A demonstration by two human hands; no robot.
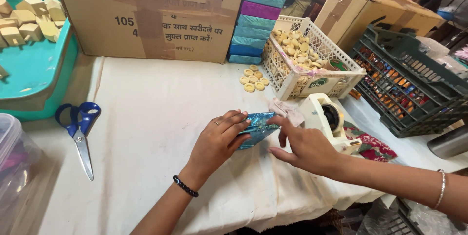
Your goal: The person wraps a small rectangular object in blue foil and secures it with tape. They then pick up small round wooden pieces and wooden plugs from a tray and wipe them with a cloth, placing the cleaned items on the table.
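A small box wrapped in shiny blue foil point(259, 127) lies on the white cloth-covered table point(156, 118). My left hand point(218, 141) lies flat over its near left side, pressing it down. My right hand point(302, 145) comes in from the right, thumb and forefinger pinching the foil at the box's right end. A cream tape dispenser point(327, 118) stands just right of the box, behind my right hand.
Blue-handled scissors point(80, 130) lie at left. A white basket of tan discs point(307, 57) stands behind, loose discs point(253, 79) beside it. A stack of wrapped boxes point(256, 20) leans by a cardboard box point(156, 15). Teal tray point(34, 64) far left, dark crate point(409, 84) right.
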